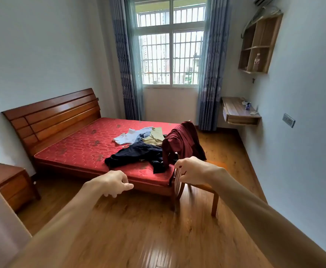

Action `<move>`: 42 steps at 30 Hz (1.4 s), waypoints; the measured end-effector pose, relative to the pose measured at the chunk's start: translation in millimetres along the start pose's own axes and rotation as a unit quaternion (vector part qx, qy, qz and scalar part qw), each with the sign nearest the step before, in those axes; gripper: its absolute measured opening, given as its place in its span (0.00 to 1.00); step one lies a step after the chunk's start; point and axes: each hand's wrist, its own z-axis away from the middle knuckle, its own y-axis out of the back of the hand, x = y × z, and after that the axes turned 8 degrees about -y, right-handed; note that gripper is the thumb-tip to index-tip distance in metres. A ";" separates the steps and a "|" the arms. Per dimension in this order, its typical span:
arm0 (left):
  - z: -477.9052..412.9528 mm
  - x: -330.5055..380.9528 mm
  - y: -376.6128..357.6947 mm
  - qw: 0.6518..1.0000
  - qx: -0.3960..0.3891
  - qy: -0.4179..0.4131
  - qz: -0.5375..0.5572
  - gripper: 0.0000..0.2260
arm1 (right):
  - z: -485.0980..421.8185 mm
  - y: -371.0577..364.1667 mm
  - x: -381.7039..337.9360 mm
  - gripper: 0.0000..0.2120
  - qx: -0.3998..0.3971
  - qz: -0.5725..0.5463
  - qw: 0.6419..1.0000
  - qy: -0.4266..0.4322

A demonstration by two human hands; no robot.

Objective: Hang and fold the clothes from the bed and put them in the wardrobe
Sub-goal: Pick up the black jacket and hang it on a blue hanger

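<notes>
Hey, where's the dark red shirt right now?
The dark red shirt is draped at the foot corner of the bed, right of the navy garment, just beyond the right hand.

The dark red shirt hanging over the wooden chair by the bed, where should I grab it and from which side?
Grip the dark red shirt at its upper bunched part, where it is draped over the wooden chair. Come from the near side, above the chair, and lift upward so the hanging cloth slides free. The right hand is nearest; the left hand holds nothing.
</notes>
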 end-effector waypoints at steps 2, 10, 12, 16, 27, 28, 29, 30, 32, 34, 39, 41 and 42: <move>-22.7 2.2 7.2 1.000 0.004 0.002 -0.009 0.15 | -19.3 3.6 7.3 0.25 -0.002 0.002 1.000 -0.004; -122.2 13.4 46.8 1.000 -0.004 -0.023 0.017 0.14 | -119.5 36.2 41.3 0.24 -0.014 0.004 1.000 -0.009; -146.5 13.3 57.5 0.999 0.008 -0.026 0.025 0.14 | -146.6 44.2 48.9 0.22 -0.014 0.004 1.000 -0.008; -194.4 3.7 69.4 0.999 0.001 -0.023 0.029 0.14 | -199.9 51.5 58.2 0.22 -0.021 0.001 1.000 -0.010; -335.9 -86.2 105.3 0.999 -0.033 -0.004 0.042 0.13 | -373.7 35.8 44.0 0.22 -0.070 0.025 0.997 -0.004; -349.9 -98.4 112.0 0.998 -0.035 -0.006 0.043 0.13 | -392.3 33.9 39.4 0.22 -0.073 0.027 0.997 -0.006; -363.9 -111.0 119.9 0.998 -0.041 -0.006 0.042 0.13 | -411.2 32.4 35.0 0.22 -0.075 0.030 0.997 -0.009; -377.8 -123.1 128.8 0.998 -0.047 -0.005 0.040 0.14 | -430.0 31.3 30.4 0.22 -0.076 0.032 0.997 -0.011; -407.4 -147.5 149.0 0.998 -0.048 -0.005 0.031 0.14 | -468.8 31.1 21.2 0.22 -0.074 0.031 0.997 -0.017; -437.4 -171.3 171.3 0.999 -0.044 -0.007 0.025 0.14 | -506.9 32.8 11.7 0.21 -0.077 0.028 0.996 -0.023; -506.4 -214.2 211.9 0.998 -0.048 -0.012 0.034 0.12 | -595.1 38.6 -5.7 0.21 -0.082 0.034 0.995 -0.038; -533.2 -229.3 222.2 0.998 -0.056 -0.013 0.034 0.12 | -625.8 41.5 -8.2 0.21 -0.086 0.040 0.995 -0.039; -546.5 -235.9 226.1 0.997 -0.063 -0.015 0.034 0.12 | -640.5 42.2 -8.3 0.22 -0.089 0.042 0.994 -0.041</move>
